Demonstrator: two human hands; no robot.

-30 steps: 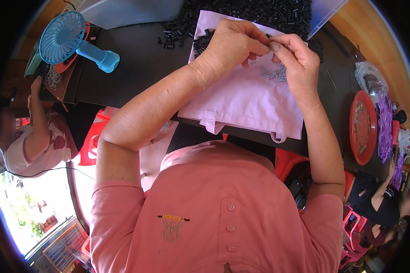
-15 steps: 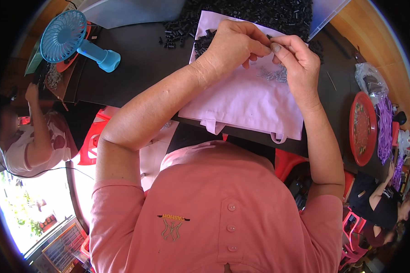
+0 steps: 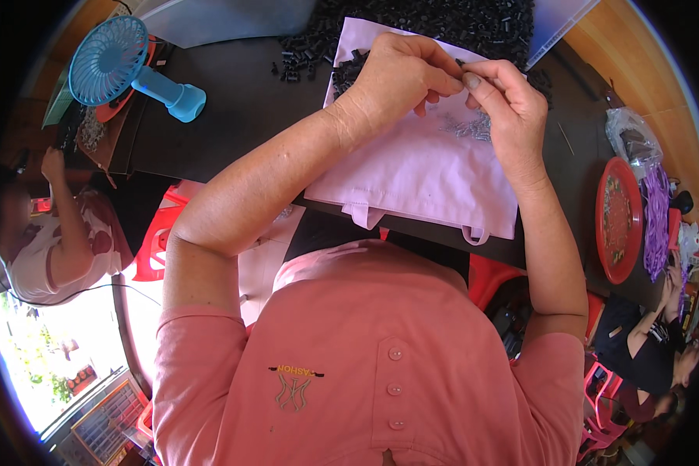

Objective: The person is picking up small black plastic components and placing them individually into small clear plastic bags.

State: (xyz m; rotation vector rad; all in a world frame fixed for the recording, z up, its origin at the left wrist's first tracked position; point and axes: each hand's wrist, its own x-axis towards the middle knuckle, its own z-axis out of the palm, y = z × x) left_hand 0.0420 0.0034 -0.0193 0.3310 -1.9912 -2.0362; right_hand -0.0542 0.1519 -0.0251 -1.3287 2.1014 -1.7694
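Observation:
Over a pale pink cloth bag [image 3: 412, 182], my left hand [image 3: 404, 71] and my right hand [image 3: 509, 101] meet fingertip to fingertip. Between them a small black piece [image 3: 460, 63] shows, mostly covered by the fingers. Both hands are closed in a pinch around it. Small silvery metal pieces [image 3: 467, 126] lie loose on the bag beneath my right hand. By my left wrist, some small black parts [image 3: 348, 74] rest on the bag's far left corner. Beyond my hands spreads a large heap of small black tubular parts [image 3: 443, 19].
On the dark table [image 3: 233, 85] a blue fan [image 3: 113, 62] stands at the far left. A red tray [image 3: 619, 221] of small items, purple strands [image 3: 656, 225] and a plastic bag [image 3: 633, 136] are on the right. Other people sit left [image 3: 70, 241] and right [image 3: 637, 342].
My hands stay almost still, pinched together at the same spot. The person on the right has moved their arms a little.

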